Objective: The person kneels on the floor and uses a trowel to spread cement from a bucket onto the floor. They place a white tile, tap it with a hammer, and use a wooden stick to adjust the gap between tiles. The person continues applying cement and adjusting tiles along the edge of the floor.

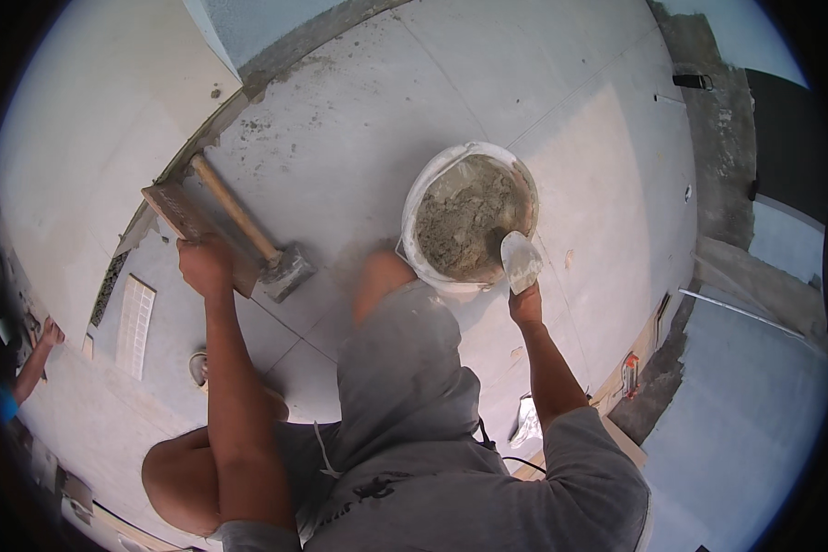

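My left hand (204,265) is closed on a brown flat strip (182,213); whether it is tile or wood I cannot tell. Just beyond lies a sledgehammer (235,204) with a wooden handle and a grey, crusted head. My right hand (525,306) grips a trowel (522,261), its broad blade raised at the near right rim of a white bucket (411,216). Grey wet mortar (469,219) fills much of that bucket. The trowel's handle is hidden in my fingers.
Large pale tiles (580,175) cover the floor. A mortar-edged step (170,166) runs along the left, with a narrow light tile strip (136,327) nearby. Another person's hand (52,333) shows at far left. A metal bar (741,313) lies at right.
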Demonstrator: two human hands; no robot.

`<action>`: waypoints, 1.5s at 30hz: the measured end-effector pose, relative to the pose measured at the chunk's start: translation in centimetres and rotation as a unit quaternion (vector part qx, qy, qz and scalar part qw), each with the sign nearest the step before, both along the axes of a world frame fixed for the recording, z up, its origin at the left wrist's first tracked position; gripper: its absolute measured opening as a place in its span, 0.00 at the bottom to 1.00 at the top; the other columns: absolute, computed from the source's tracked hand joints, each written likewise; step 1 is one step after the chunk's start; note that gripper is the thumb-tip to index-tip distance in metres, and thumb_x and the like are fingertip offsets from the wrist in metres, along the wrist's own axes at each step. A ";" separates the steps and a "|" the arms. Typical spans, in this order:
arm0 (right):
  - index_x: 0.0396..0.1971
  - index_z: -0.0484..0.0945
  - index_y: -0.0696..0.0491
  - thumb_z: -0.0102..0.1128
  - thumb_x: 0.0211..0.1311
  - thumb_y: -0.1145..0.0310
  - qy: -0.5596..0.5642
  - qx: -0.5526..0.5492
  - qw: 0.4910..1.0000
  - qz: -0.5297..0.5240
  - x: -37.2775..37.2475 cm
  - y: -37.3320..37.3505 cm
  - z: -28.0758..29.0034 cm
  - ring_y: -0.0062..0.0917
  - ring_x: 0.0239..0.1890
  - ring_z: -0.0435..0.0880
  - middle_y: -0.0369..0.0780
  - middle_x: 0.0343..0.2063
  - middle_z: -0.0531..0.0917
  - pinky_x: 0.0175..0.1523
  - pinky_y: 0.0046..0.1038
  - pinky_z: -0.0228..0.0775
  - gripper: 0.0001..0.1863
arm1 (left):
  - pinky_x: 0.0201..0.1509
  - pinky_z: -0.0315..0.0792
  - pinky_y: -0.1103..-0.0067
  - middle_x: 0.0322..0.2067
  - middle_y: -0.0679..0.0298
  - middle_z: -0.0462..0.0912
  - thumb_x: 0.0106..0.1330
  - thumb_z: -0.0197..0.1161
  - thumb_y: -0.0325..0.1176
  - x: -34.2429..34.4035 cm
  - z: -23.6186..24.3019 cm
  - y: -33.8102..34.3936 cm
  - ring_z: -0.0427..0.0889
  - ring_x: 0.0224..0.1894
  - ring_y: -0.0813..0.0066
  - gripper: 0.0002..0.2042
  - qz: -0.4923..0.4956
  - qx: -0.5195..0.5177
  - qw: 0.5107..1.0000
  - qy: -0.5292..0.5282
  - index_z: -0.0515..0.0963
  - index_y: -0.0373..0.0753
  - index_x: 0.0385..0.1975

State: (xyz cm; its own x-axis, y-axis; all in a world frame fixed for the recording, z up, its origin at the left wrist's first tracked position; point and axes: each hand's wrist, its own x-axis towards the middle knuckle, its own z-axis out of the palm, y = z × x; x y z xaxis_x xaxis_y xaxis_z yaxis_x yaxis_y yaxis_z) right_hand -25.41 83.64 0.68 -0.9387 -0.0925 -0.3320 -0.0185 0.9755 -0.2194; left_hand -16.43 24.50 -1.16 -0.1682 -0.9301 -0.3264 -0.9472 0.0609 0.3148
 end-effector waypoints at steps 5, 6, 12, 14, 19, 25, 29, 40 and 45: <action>0.47 0.70 0.62 0.50 0.59 0.75 -0.066 0.173 0.983 -0.021 3.7 7.3 3.7 0.53 0.47 0.74 0.55 0.45 0.75 0.53 0.45 0.70 0.16 | 0.51 0.74 0.59 0.41 0.40 0.82 0.60 0.56 0.38 0.5 -0.3 0.1 0.81 0.45 0.42 0.19 0.014 0.012 0.999 0.029 0.74 0.30 0.45; 0.41 0.72 0.61 0.51 0.59 0.75 -0.022 0.264 0.954 0.139 5.3 12.0 4.8 0.50 0.42 0.75 0.54 0.42 0.76 0.50 0.45 0.70 0.11 | 0.50 0.74 0.59 0.39 0.40 0.82 0.60 0.56 0.37 -0.1 -0.8 0.6 0.82 0.44 0.41 0.18 0.002 0.023 0.999 0.042 0.74 0.31 0.44; 0.36 0.74 0.64 0.56 0.65 0.70 0.186 0.017 0.982 0.029 -4.4 -4.9 14.6 0.51 0.34 0.79 0.54 0.34 0.79 0.39 0.40 0.72 0.10 | 0.44 0.76 0.58 0.31 0.40 0.83 0.61 0.54 0.33 -0.8 1.3 0.4 0.83 0.37 0.41 0.12 0.024 0.018 0.999 0.020 0.73 0.30 0.39; 0.40 0.74 0.64 0.57 0.64 0.70 0.184 -0.024 0.966 0.182 -9.1 -11.7 17.5 0.50 0.31 0.80 0.53 0.34 0.80 0.36 0.40 0.73 0.12 | 0.45 0.76 0.57 0.32 0.39 0.82 0.62 0.54 0.34 -1.0 1.7 0.4 0.83 0.38 0.40 0.13 0.038 0.044 0.998 0.033 0.72 0.30 0.39; 0.42 0.72 0.60 0.62 0.62 0.66 0.050 0.116 0.893 0.432 -16.6 -27.9 16.4 0.46 0.31 0.81 0.49 0.29 0.78 0.32 0.42 0.75 0.16 | 0.45 0.75 0.56 0.32 0.38 0.82 0.63 0.51 0.35 -0.3 2.3 0.4 0.82 0.37 0.38 0.13 0.057 0.076 0.994 0.060 0.71 0.31 0.39; 0.44 0.72 0.56 0.58 0.65 0.59 0.107 0.126 0.739 0.653 -21.4 -39.0 10.3 0.40 0.25 0.82 0.44 0.29 0.78 0.28 0.38 0.76 0.17 | 0.42 0.75 0.55 0.29 0.39 0.82 0.63 0.50 0.33 -0.5 2.1 0.9 0.82 0.34 0.40 0.10 0.054 0.084 0.990 0.100 0.71 0.32 0.37; 0.47 0.71 0.53 0.54 0.68 0.57 0.108 0.139 0.704 0.688 -21.3 -43.4 8.8 0.38 0.26 0.84 0.44 0.30 0.79 0.28 0.37 0.78 0.16 | 0.41 0.75 0.55 0.27 0.41 0.82 0.63 0.51 0.32 -0.4 1.6 0.7 0.82 0.33 0.41 0.09 0.066 0.087 0.990 0.086 0.70 0.32 0.37; 0.43 0.68 0.53 0.47 0.71 0.55 0.114 0.210 0.649 0.723 -19.8 -47.8 9.0 0.42 0.28 0.85 0.49 0.32 0.81 0.30 0.38 0.80 0.15 | 0.39 0.77 0.57 0.26 0.43 0.82 0.64 0.52 0.31 -0.3 1.4 0.8 0.83 0.31 0.43 0.08 0.060 0.071 0.993 0.075 0.70 0.33 0.35; 0.39 0.69 0.54 0.48 0.71 0.55 0.130 0.315 0.703 0.624 -23.0 -49.5 9.5 0.43 0.29 0.86 0.49 0.31 0.81 0.31 0.38 0.80 0.16 | 0.38 0.77 0.58 0.27 0.43 0.82 0.64 0.52 0.32 -0.6 1.6 0.9 0.83 0.31 0.43 0.08 0.055 0.076 0.992 0.083 0.70 0.33 0.35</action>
State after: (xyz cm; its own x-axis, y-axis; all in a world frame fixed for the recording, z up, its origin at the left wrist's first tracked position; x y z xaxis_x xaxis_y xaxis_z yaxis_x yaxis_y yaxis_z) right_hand -48.38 34.11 10.18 -0.2943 -0.8090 -0.5088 -0.9061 0.0668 0.4179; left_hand -17.06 25.43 0.40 -0.1325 -0.8877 -0.4409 -0.8796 -0.0997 0.4652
